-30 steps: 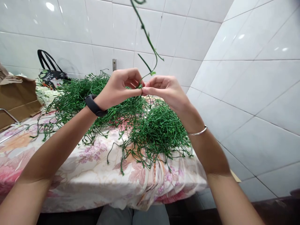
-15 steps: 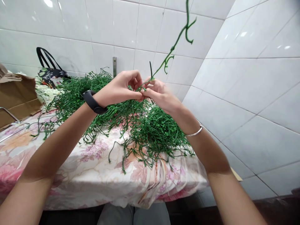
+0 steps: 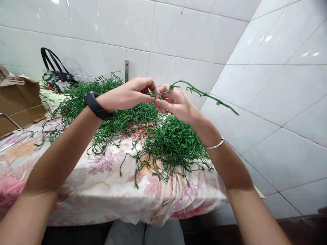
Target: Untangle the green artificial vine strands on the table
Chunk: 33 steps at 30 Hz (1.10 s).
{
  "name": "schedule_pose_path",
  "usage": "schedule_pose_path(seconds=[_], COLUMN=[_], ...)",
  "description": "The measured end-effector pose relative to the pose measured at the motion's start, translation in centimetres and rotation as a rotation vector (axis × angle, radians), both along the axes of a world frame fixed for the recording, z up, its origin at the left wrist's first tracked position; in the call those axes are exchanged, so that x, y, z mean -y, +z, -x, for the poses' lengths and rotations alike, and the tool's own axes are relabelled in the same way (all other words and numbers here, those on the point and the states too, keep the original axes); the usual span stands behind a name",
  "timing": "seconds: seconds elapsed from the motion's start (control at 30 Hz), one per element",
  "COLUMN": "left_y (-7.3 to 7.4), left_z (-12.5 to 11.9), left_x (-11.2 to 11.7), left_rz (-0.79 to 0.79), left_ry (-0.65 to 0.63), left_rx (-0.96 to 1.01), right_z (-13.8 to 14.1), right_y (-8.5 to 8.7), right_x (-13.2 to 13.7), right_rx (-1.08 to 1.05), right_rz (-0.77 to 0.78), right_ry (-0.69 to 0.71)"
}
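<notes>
I'm seeing the left hand (image 3: 130, 93) and right hand (image 3: 178, 104) pinching a green stem (image 3: 205, 94) between their fingers, upper centre of the frame. Its free end is arching rightward unsupported, so a loose pinch would be risking a slip into the tangled pile (image 3: 176, 141) below.

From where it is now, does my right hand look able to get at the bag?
Probably not directly: your left hand and the left green pile lie between the right hand and the bag, and both hands are at a stem.
</notes>
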<state>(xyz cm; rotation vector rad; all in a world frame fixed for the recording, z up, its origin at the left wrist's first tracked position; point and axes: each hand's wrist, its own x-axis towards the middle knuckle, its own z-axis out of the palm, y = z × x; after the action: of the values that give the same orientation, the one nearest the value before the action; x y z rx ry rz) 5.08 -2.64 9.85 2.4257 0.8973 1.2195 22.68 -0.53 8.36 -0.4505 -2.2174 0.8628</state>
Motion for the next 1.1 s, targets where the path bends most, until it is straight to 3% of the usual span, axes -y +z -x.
schedule_pose_path(seconds=[0.1, 0.27, 0.33, 0.43, 0.67, 0.87, 0.97, 1.1], left_y=[0.1, -0.4, -0.6, -0.4, 0.5, 0.4, 0.2, 0.3], left_z=[0.0, -1.3, -1.8, -1.9, -1.1, -0.9, -0.7, -0.7], left_x=[0.0, 0.5, 0.9, 1.6, 3.1, 2.7, 2.6, 3.0], left_rz=[-0.039, -0.259, -0.309, -0.273, 0.148, 0.194, 0.192, 0.161], left_ry=[-0.019, 0.173, 0.217, 0.169, -0.223, -0.354, -0.451, -0.446], left_rx=[-0.175, -0.223, -0.24, -0.236, -0.005, 0.012, 0.117, 0.226], right_z=[0.0, -0.1, -0.4, -1.1, -1.6, -0.7, -0.4, -0.9], right_y=[0.1, 0.3, 0.6, 1.1, 1.9, 1.1, 1.0, 1.6], right_x=[0.2, 1.2, 1.4, 1.6, 3.3, 2.9, 2.7, 2.8], right_rx=[0.022, 0.069, 0.11, 0.121, -0.072, -0.174, -0.226, -0.274], right_rz=[-0.178, -0.432, -0.466, -0.393, -0.022, 0.211, 0.284, 0.184], right_ry=[-0.117, -0.391, -0.416, -0.297, 0.004, 0.205, 0.274, 0.174])
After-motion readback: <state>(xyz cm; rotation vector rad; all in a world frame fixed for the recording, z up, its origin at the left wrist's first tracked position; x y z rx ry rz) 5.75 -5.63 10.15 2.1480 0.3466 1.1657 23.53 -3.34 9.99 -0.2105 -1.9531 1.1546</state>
